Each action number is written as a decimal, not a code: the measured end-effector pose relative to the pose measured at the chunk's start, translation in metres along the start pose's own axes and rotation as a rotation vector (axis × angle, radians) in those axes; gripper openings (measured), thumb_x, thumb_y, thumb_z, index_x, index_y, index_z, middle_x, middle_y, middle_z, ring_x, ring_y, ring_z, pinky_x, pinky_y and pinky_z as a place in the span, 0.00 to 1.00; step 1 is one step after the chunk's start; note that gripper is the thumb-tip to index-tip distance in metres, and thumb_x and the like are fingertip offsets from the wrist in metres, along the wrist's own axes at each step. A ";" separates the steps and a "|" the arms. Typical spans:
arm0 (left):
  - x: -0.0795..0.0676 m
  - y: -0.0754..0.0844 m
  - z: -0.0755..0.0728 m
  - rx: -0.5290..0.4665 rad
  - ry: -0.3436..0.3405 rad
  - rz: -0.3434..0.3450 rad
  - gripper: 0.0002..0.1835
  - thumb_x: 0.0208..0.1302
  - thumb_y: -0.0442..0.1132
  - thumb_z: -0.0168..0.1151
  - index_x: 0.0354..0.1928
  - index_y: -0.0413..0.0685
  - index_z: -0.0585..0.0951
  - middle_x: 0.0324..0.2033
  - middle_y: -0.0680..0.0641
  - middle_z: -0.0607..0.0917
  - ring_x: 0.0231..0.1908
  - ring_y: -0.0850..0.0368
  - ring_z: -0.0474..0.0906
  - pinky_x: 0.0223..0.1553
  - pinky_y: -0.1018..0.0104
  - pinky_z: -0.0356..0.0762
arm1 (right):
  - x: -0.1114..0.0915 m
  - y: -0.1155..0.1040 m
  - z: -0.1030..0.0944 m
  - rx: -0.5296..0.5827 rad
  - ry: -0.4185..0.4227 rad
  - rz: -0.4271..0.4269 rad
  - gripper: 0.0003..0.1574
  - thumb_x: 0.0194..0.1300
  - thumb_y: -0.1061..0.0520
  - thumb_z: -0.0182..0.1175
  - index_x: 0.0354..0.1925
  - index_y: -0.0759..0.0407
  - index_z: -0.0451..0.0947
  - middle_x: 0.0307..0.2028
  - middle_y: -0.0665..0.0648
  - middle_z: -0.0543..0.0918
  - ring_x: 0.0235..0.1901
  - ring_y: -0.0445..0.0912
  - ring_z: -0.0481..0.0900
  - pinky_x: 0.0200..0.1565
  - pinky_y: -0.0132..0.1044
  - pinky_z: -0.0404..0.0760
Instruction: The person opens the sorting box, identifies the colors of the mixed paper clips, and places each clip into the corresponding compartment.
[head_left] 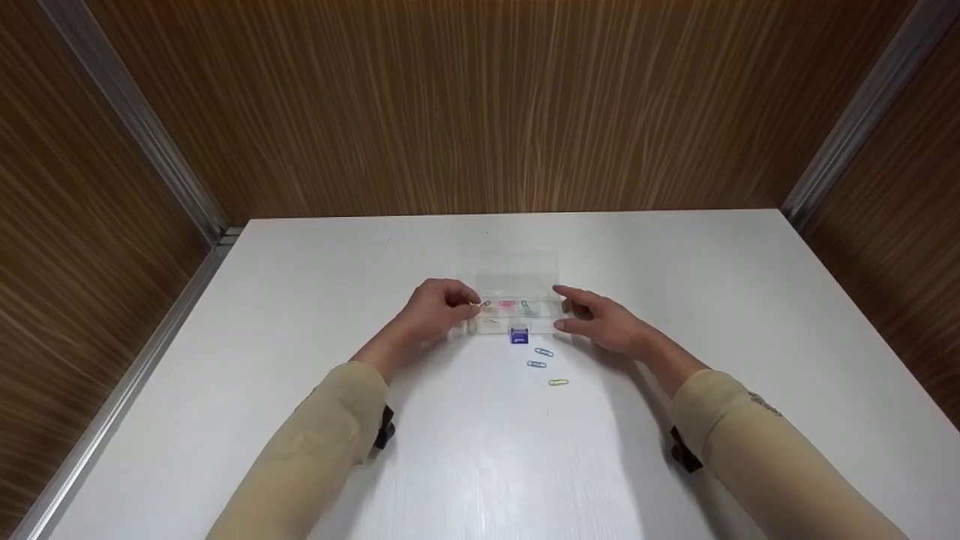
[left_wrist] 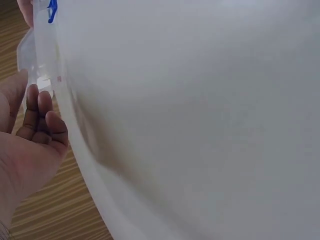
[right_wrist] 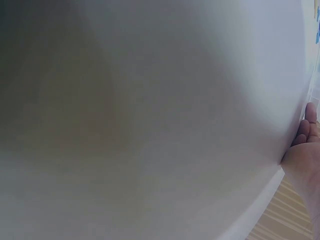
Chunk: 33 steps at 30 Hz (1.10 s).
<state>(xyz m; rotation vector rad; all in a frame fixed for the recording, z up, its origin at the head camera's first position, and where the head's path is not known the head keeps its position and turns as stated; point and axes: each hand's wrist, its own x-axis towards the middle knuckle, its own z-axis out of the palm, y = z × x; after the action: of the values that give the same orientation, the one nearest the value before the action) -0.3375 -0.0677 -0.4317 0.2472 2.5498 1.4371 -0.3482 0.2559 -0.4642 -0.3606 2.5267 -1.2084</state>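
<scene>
A clear plastic compartment box (head_left: 544,327) lies on the table with its transparent lid (head_left: 517,266) raised at the back. At its left end my left hand (head_left: 444,309) pinches a small paper clip (head_left: 487,303) between thumb and forefinger; the grip itself is partly hidden. My right hand (head_left: 607,324) holds the box's right end, thumb at the front and forefinger at the back. Inside the compartments are a pink clip (head_left: 508,304) and a green clip (head_left: 526,306). The box's blue-purple latch (head_left: 519,335) hangs at the front edge.
In front of the box lie two blue paper clips (head_left: 544,352) and a yellow paper clip (head_left: 558,382). The white table (head_left: 480,465) meets wood-grain panels (head_left: 480,112) at the back and sides.
</scene>
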 end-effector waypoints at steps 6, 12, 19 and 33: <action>-0.008 0.011 0.001 -0.012 0.004 0.047 0.09 0.74 0.39 0.69 0.53 0.49 0.89 0.45 0.50 0.84 0.47 0.52 0.75 0.51 0.60 0.75 | -0.001 0.001 0.000 0.002 -0.001 0.015 0.48 0.73 0.38 0.68 0.83 0.38 0.61 0.66 0.56 0.70 0.67 0.55 0.62 0.74 0.55 0.57; -0.015 0.024 0.010 -0.040 -0.075 0.110 0.11 0.73 0.40 0.70 0.54 0.50 0.89 0.46 0.51 0.85 0.47 0.52 0.76 0.50 0.61 0.76 | -0.001 0.002 -0.003 0.006 -0.008 0.016 0.48 0.73 0.38 0.67 0.83 0.38 0.59 0.68 0.57 0.70 0.69 0.56 0.61 0.76 0.57 0.56; -0.024 0.025 0.030 -0.056 -0.190 0.186 0.11 0.72 0.38 0.71 0.54 0.47 0.89 0.43 0.53 0.86 0.44 0.55 0.76 0.48 0.64 0.74 | 0.000 0.001 0.000 -0.002 -0.015 -0.004 0.48 0.73 0.39 0.67 0.83 0.39 0.60 0.66 0.56 0.71 0.67 0.54 0.63 0.74 0.54 0.59; -0.032 0.016 0.072 -0.070 -0.385 0.294 0.13 0.70 0.35 0.72 0.54 0.40 0.89 0.38 0.55 0.89 0.39 0.65 0.80 0.49 0.70 0.76 | 0.001 0.003 0.000 0.027 -0.003 -0.093 0.45 0.75 0.45 0.68 0.82 0.48 0.63 0.61 0.57 0.73 0.61 0.53 0.65 0.67 0.48 0.62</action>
<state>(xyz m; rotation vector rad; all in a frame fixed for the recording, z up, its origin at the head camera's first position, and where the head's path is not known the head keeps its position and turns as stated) -0.2874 -0.0076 -0.4516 0.8302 2.2117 1.4038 -0.3496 0.2571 -0.4669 -0.4773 2.5139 -1.2733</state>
